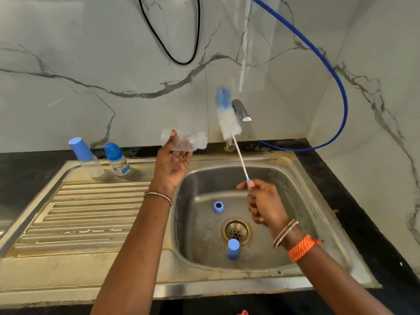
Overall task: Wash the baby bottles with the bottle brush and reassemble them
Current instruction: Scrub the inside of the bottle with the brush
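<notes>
Sink basin (pixel 295 178): set at the centre of the view; a blue cap (pixel 233 248) is seen nearest, at 6 o'clock of the drain (pixel 236 230), and a blue collar ring (pixel 218 206) lies at 11 o'clock of it.
Right hand (pixel 266 205): fingers are curled tight round the handle of the bottle brush (pixel 228 120), which is raised and angled toward 11 o'clock, bristle head just in front of the tap (pixel 241 110).
Left hand (pixel 173 163): held palm up at 9 o'clock of the brush head; an uncapped clear bottle (pixel 185 141) is pinched on its side between thumb and fingers, mouth turned toward the brush.
Draining board (pixel 91 212): at 9 o'clock of the basin; two capped bottles (pixel 87 159) are stood at its far edge.
Wall: a blue hose (pixel 341 92) and a black cable (pixel 197 30) are hung farthest back.
Step in hand: the brush is judged to be outside the bottle, between scrubbing strokes.
Next move: the bristle head must be lined up with the narrow mouth and pushed in.
</notes>
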Motion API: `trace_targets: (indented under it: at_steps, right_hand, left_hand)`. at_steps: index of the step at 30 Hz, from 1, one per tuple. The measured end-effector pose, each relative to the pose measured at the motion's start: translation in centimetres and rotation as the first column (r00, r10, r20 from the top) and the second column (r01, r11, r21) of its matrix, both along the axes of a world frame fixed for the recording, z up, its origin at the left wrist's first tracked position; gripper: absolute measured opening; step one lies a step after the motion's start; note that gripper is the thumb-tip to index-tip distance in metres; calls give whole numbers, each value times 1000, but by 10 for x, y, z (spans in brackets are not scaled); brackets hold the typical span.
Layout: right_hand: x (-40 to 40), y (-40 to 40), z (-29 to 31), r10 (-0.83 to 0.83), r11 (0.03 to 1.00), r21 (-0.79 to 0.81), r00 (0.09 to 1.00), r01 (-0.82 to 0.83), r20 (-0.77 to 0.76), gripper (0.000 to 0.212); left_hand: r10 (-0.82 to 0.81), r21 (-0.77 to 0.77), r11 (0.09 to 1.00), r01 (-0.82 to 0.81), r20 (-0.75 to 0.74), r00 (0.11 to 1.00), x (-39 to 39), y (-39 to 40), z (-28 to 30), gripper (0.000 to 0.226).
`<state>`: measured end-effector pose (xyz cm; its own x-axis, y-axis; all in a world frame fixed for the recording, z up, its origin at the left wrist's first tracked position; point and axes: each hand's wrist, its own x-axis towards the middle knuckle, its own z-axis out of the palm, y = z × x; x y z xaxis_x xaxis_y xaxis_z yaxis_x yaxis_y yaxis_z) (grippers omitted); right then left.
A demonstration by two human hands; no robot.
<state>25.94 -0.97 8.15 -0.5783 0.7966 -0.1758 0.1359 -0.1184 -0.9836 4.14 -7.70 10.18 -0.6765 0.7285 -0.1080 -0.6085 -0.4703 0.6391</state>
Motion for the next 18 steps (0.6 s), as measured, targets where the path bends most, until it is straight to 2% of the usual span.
trace_targets:
  at_steps: [2, 5, 8, 10, 13, 15, 18]
  right_hand:
    - [-6, 0, 5, 88, 957, -260, 983, -128, -159, 33]
    - [-17, -13, 0, 228, 877, -369, 943, -307, -244, 33]
    - [-23, -25, -9, 248, 804, -448, 905, -392, -347, 34]
    - [-18, -30, -16, 243, 772, -467, 880, -430, -409, 35]
    - [-7, -34, -21, 278, 752, -456, 857, -476, -435, 33]
    - [-7, -39, -20, 379, 748, -415, 847, -518, -373, 36]
    - [-13, -51, -12, 485, 778, -290, 826, -558, -287, 33]
  left_hand:
    - [-7, -54, 998, 11, 76, 997, 13, 4, -1, 35]
    - [-77, 45, 997, 70, 176, 981, 37, 12, -5, 33]
    - [-72, 94, 994, 52, 219, 973, 44, 12, -8, 34]
    - [-7, 93, 996, -14, 231, 973, 38, 9, -9, 35]
    - [88, 129, 982, -140, 344, 935, 19, 3, -14, 35]
    - [16, 129, 989, -66, 353, 935, 13, 1, -17, 28]
    - [-135, 29, 991, 133, 301, 944, 18, 4, -18, 47]
